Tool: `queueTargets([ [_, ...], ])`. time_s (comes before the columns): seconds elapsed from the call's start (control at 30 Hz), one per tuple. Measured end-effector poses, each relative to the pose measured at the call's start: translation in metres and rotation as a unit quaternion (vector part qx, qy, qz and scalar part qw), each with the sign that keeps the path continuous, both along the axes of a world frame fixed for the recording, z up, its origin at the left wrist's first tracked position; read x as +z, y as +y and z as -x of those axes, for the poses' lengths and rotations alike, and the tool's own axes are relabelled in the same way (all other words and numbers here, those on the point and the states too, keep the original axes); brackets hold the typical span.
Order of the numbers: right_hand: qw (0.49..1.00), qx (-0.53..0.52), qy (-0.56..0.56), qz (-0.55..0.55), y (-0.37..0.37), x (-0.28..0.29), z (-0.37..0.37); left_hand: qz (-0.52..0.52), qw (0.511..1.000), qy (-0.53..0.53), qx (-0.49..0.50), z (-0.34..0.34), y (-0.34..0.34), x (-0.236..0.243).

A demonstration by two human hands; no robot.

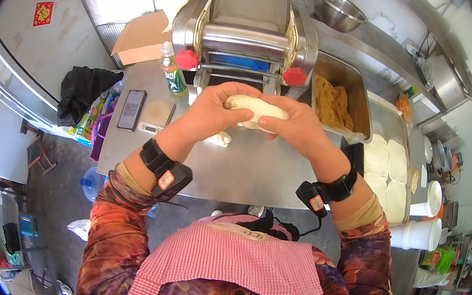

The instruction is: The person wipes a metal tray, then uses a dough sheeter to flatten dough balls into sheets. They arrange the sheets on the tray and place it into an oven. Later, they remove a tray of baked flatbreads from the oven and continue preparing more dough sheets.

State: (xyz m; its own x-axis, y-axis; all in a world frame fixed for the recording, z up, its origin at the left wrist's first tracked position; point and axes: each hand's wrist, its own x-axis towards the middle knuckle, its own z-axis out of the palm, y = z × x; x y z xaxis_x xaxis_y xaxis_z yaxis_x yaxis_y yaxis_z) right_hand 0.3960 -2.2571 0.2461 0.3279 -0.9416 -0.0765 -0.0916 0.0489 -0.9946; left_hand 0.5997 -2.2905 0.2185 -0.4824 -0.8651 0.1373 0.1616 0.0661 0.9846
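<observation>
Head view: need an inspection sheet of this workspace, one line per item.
Surface: steel table, mostly bare in front of the person.
Job's things: white dough piece held in both hands; smaller dough lump on the table beneath.
Clutter: phone, green bottle, small scale, cardboard box.
Hands: left hand and right hand both closed around the dough piece; black wrist devices on both.
Cables: black cable at the apron's top.
Surroundings: dough roller machine, tray of brown filling, tray of flat dough rounds, steel bowl.

Head-worn fisheye looks steeply down, close over the steel table.
</observation>
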Motion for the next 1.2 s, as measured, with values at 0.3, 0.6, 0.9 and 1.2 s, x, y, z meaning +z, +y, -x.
queueTargets([
  [0.3,0.996,0.056,0.035,0.060,-0.071,0.067,0.026,0.076,0.989,-0.095,0.084,-0.048,-0.052,0.073],
  [0.6,0.740,-0.067,0.556,0.373,-0.201,0.080,0.003,0.412,0.737,-0.479,0.239,-0.013,-0.173,0.088],
  [0.9,0.689,0.082,0.646,0.318,-0.167,0.071,0.001,0.352,0.621,-0.696,0.078,-0.004,-0.154,0.099],
  [1.2,0.791,-0.096,0.284,0.533,-0.068,0.037,0.049,0.337,0.740,-0.580,0.042,0.014,-0.139,0.090],
])
